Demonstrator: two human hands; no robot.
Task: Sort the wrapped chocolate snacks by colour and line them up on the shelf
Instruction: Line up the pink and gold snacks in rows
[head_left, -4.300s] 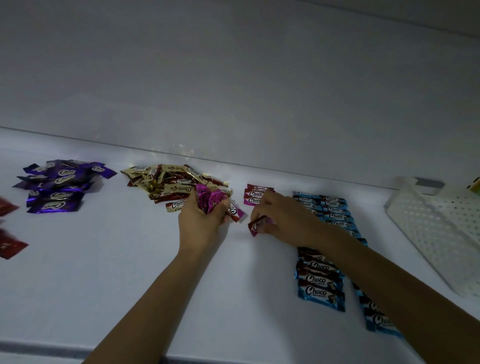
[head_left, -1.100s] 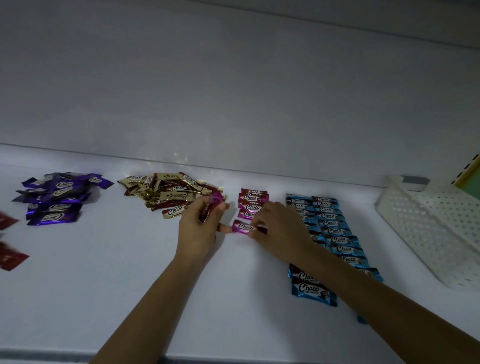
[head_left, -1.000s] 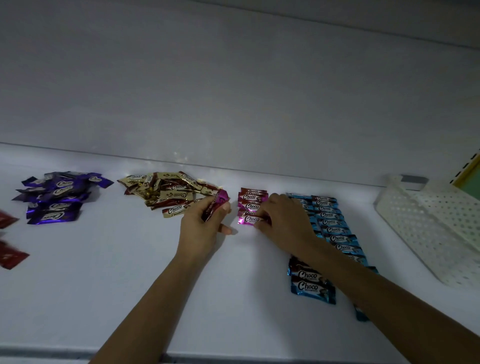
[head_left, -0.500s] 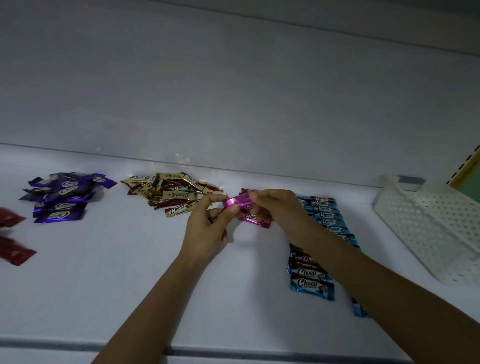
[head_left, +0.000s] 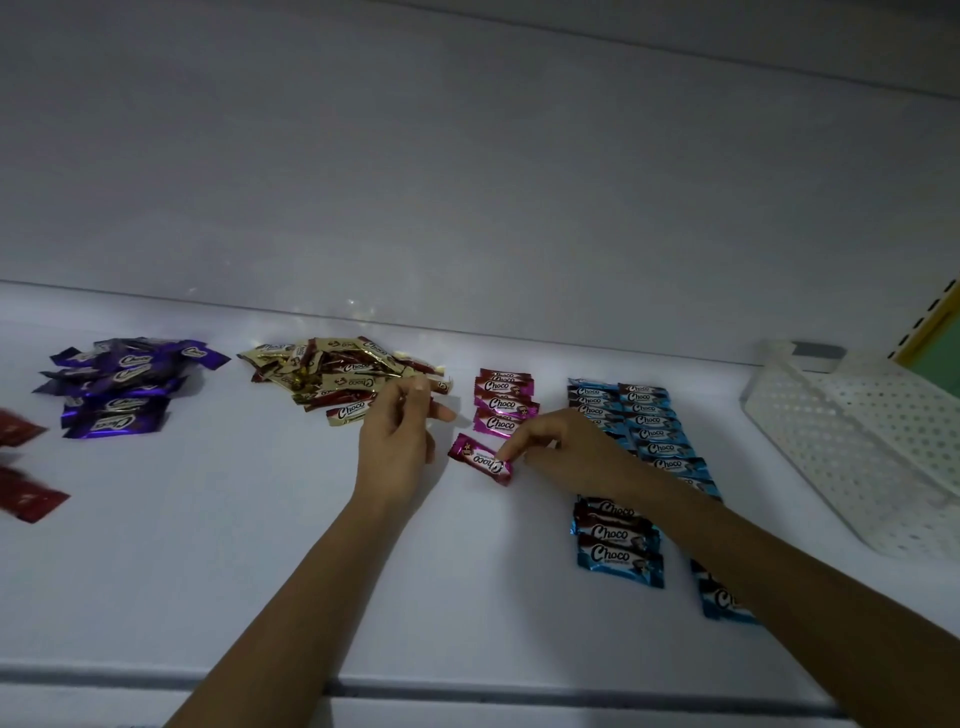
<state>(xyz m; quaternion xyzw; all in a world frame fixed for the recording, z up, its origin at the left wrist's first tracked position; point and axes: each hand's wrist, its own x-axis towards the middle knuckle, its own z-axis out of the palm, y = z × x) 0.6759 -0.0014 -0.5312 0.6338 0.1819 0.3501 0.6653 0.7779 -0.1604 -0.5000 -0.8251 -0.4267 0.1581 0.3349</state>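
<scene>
Half a second ago both hands held the pink snack (head_left: 480, 461) up between them; now the left hand (head_left: 397, 441) has let go and the right hand (head_left: 563, 457) alone has brought it down onto the white shelf (head_left: 208, 545).

Head view: the right thumb and forefinger pinch the snack by its right-hand end, and it lies on the shelf just below the pink column (head_left: 504, 402) of four, apart from the lowest one. The left hand hovers between that column and the gold-and-brown pile (head_left: 337, 374), fingers loosely curled and thumb out, with nothing visible in them. The right forearm crosses the blue rows (head_left: 644, 431). A purple pile (head_left: 124, 384) and a few red wrappers (head_left: 21, 467) lie further left; a white perforated basket (head_left: 857, 441) sits at the far right.

What could go wrong: the snack lies slantwise while the column's pieces sit level, so released as it is it would break the line. Nudging it upward could shove the lowest pink piece, since foil likely slides easily on this smooth surface — and the forearm, drawn back carelessly, could drag the blue rows askew.

The snack is a small pillow pack in glossy magenta foil with a dark band and white "Choco" lettering — light and crinkly at its sealed ends.
</scene>
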